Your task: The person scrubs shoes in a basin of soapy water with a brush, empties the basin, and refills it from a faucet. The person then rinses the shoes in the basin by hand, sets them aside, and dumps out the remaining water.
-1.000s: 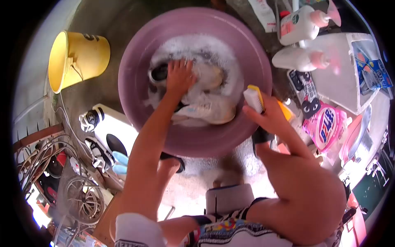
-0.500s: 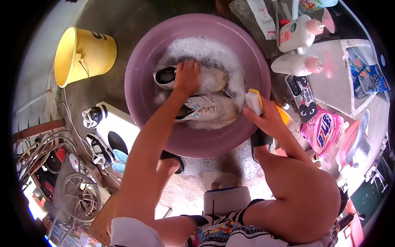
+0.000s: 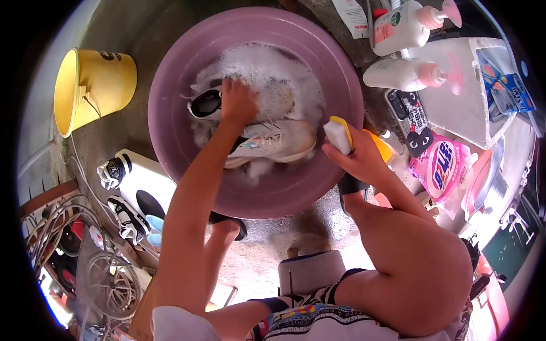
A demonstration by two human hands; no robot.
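Note:
A purple basin [image 3: 187,187] holds sudsy water and two white sneakers. My left hand [image 3: 238,103] grips the far sneaker [image 3: 206,104], whose dark opening shows left of the fingers; foam hides most of this shoe. Nearer to me lies the other sneaker [image 3: 273,141], on top of the suds, with its laces and pale blue detail visible. My right hand [image 3: 364,154] is closed around a yellow scrub brush [image 3: 339,135] with white bristles, held over the basin's right rim and apart from the shoes.
At left stand a yellow bucket [image 3: 105,82] and a black-and-white shoe [image 3: 128,219]. To the right are pump bottles [image 3: 398,74], a phone [image 3: 406,111], a pink detergent bag [image 3: 441,167] and a stone block [image 3: 455,91]. A coiled hose [image 3: 111,287] lies lower left.
My left hand and the far sneaker have sunk deeper into the foam, which now covers more of that shoe. The view has shifted slightly. The brush stays in my right hand.

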